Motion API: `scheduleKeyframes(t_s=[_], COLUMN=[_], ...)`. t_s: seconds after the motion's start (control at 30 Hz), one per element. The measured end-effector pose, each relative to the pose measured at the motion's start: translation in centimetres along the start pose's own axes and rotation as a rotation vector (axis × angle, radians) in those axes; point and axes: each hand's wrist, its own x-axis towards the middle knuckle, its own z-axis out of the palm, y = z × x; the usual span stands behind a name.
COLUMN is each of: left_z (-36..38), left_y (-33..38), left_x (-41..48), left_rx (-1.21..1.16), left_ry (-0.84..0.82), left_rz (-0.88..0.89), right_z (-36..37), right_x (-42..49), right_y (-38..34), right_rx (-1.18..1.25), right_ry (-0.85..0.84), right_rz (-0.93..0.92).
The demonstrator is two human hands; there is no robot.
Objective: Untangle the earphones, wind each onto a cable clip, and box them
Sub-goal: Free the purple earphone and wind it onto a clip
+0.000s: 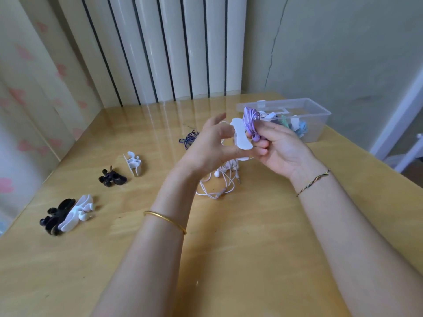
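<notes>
Purple earphones (250,124), wound into a bundle, are held up just in front of the clear box (320,110), together with a white cable clip (241,136). I judge the task to be about in the middle. Inside the box several wound sets already lie. Nearer to the person than the box, white earphones (219,179) lie in a tangle on the table (229,248), and a dark blue set (190,138) lies left of the box. Well apart to the left of the box wait the spare clips (134,165), two black and two white.

The right hand (281,145) curls its fingers around the purple bundle. The left hand (212,145) pinches the white cable clip between thumb and forefinger, with the other fingers loosely spread. Both forearms are raised over the table.
</notes>
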Motion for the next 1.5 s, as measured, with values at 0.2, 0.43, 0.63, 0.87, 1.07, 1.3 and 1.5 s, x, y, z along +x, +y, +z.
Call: scheduleKeyframes(t_s=[0.2,0.43,0.63,0.87,1.07,1.3,1.5], left_z=[1.0,1.9,2.0,1.9,1.6,1.4,0.8], left_y=[-0.3,-0.8,-1.1,-0.6,-1.0,-2.0,-2.4], left_x=[0.6,1.1,1.1,0.5,0.5,1.0,1.0], left_rx=[-0.107,-0.167,-0.221,-0.354,-0.375,-0.052,0.142], left_ry=[0.148,0.202,0.246,0.253,0.254,0.238,0.217], left_rz=[0.068,0.035,0.021,0.049,0.063,0.092,0.111], right_z=[-0.6,-0.6,-0.5,-1.0,-2.3,-1.5,-1.2], right_x=[0.3,0.8,0.8,0.7,0.2,-1.0,-1.6], right_y=[0.5,1.0,1.2,1.3,-0.4,-1.2,-1.9], right_rx=[0.043,0.085,0.128,0.170,0.177,-0.671,-0.965], right_ry=[-0.004,0.027,0.008,0.004,-0.077,-0.042,-0.046], right_rz=[0.049,0.076,0.079,0.075,0.000,-0.309,-0.340])
